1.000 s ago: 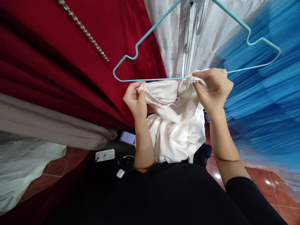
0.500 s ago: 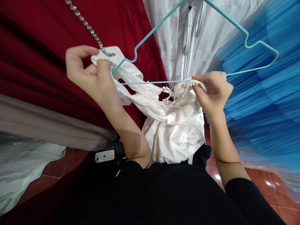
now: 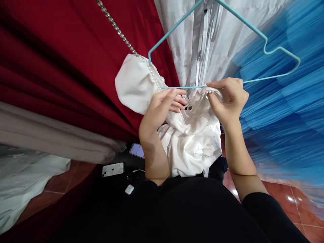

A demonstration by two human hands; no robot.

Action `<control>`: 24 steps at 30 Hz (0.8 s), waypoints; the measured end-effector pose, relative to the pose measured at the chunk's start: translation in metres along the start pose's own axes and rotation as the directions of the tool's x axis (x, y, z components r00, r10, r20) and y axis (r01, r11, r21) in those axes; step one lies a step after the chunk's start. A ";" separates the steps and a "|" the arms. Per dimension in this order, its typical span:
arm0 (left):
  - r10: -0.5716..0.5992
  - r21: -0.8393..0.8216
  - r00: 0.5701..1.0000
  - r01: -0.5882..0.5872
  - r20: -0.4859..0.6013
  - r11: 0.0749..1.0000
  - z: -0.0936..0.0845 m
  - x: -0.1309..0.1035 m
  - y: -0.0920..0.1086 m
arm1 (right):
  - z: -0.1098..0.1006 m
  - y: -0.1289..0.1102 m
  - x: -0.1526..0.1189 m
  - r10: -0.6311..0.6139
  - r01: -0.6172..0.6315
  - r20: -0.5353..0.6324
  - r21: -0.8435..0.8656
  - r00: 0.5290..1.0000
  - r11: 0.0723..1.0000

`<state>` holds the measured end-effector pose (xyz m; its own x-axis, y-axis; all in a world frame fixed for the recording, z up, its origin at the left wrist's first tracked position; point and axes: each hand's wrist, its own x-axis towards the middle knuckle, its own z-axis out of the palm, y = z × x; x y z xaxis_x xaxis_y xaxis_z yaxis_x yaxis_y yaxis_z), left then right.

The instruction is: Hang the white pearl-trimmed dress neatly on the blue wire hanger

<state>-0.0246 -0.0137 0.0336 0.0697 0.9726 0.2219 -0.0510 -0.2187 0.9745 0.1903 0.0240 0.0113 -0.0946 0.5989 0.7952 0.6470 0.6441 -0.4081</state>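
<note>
A white dress with pearl-trimmed edges lies gathered in front of me, its lower part bunched near my lap. The left end of a light blue hanger passes into its left shoulder piece, which hangs spread out. A rhinestone chain runs up from that piece. My left hand is just under the hanger's bottom bar, fingers stretched to the right over the neckline, not visibly gripping cloth. My right hand pinches the pearl-edged right shoulder of the dress by the bar.
Dark red curtains hang on the left and blue tulle on the right. White fabric hangs behind the hanger. A phone, a lit phone and a white earbud case lie on a black surface at left.
My left hand has let go of the left shoulder piece and moved right to the neckline. That piece now hangs on the hanger's left end. My right hand has barely moved.
</note>
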 end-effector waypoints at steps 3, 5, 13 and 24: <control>-0.054 -0.230 0.999 0.054 0.004 0.972 0.012 0.010 -0.019 | 0.001 0.000 0.000 -0.017 0.017 -0.026 0.007 1.000 1.000; -0.020 -0.409 0.998 -0.003 -0.052 0.913 0.022 0.017 -0.026 | 0.001 -0.001 0.000 -0.051 0.052 -0.057 0.013 0.997 0.999; 0.142 -0.484 0.920 -0.318 -0.366 0.815 0.031 0.019 -0.028 | -0.022 0.004 -0.002 -0.016 0.022 -0.390 0.012 0.921 1.000; 0.166 -0.522 0.930 -0.325 -0.328 0.789 0.026 0.013 -0.025 | -0.094 0.070 0.061 0.188 -0.167 -0.555 0.088 0.810 0.982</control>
<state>0.0033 0.0026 0.0135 -0.2703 0.8940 0.3574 -0.5827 -0.4474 0.6785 0.3010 0.0609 0.0734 0.4650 0.3417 0.8167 0.5842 0.5747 -0.5731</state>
